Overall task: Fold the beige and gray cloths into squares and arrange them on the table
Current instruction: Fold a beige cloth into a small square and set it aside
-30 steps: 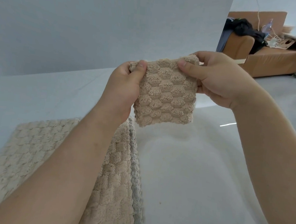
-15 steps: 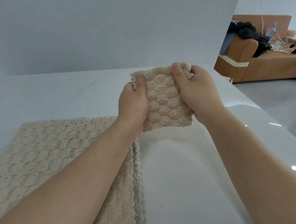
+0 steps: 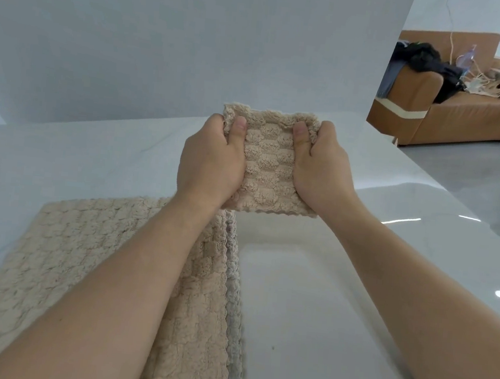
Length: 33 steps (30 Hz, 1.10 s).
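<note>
A small folded beige cloth point(image 3: 268, 160) with a bumpy weave is held flat and low over the white table point(image 3: 353, 306). My left hand point(image 3: 211, 161) grips its left side, thumb on top. My right hand point(image 3: 321, 168) grips its right side the same way. Both sets of fingers are tucked under the cloth and hidden. To the near left a large beige cloth point(image 3: 68, 257) lies spread on the table under my left forearm. A gray cloth point(image 3: 234, 325) lies beneath it, only its right edge showing.
A white wall panel point(image 3: 195, 46) stands along the table's far edge. The table's right edge runs diagonally past a grey floor point(image 3: 473, 177). A brown sofa point(image 3: 451, 117) piled with dark clothes and cables stands far right.
Both hands have lowered the folded cloth from upright in the air to nearly flat above the table. It has turned square to me, with my thumbs now on top.
</note>
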### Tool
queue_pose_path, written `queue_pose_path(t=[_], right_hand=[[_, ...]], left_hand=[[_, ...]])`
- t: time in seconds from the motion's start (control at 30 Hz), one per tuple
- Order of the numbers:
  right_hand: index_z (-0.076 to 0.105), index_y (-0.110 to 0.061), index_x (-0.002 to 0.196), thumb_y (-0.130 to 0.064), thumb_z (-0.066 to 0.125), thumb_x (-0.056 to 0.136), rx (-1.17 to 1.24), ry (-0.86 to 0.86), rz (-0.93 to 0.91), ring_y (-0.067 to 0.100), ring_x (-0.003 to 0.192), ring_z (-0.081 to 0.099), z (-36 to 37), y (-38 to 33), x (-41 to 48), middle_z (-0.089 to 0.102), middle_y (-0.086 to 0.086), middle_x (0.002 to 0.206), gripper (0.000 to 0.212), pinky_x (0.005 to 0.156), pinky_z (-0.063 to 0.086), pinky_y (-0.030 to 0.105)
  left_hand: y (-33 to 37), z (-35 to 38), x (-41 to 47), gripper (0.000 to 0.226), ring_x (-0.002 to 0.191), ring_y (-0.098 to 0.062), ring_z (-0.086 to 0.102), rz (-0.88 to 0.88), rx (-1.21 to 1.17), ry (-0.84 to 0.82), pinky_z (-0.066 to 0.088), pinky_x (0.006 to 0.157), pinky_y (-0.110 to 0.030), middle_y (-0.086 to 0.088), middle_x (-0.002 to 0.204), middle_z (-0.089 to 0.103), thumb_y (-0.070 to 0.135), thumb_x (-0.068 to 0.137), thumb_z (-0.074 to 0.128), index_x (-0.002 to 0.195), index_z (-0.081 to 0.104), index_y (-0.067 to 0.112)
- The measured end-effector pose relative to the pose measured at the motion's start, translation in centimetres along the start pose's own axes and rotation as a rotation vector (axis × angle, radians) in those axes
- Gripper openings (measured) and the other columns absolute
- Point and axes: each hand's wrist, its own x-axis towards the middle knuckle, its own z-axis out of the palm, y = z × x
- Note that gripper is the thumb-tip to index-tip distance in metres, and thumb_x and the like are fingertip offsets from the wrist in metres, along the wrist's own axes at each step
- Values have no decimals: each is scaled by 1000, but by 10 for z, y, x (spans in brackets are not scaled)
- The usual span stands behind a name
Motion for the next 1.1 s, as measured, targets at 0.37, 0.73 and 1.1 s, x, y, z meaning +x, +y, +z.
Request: queue_pose_path(t=[0.37, 0.73, 1.1], right_hand=[[66, -8, 99, -64, 42, 99, 146, -200, 319, 21, 85, 67, 8, 17, 10, 69, 2, 91, 61, 73, 55, 33], [47, -10, 113, -49, 26, 108, -121, -148, 201, 28, 90, 56, -8, 51, 31, 57, 3, 94, 45, 75, 42, 37], [40, -7, 127, -40, 43, 106, -297, -145, 242, 30, 89, 54, -32, 111, 108, 61, 19, 115, 39, 74, 45, 40]], left_hand=[[-16, 12, 6, 48, 79, -17, 53, -268, -151, -113, 38, 70, -32, 2, 84, 55, 50, 105, 38, 102, 56, 5], [9, 44, -13, 49, 50, -5, 55, 16, -241, -92, 49, 55, -21, 5, 66, 56, 20, 104, 50, 148, 35, 34], [24, 157, 35, 46, 116, -25, 62, -28, 11, -278, 39, 85, -20, -9, 131, 64, 5, 98, 43, 137, 61, 19]])
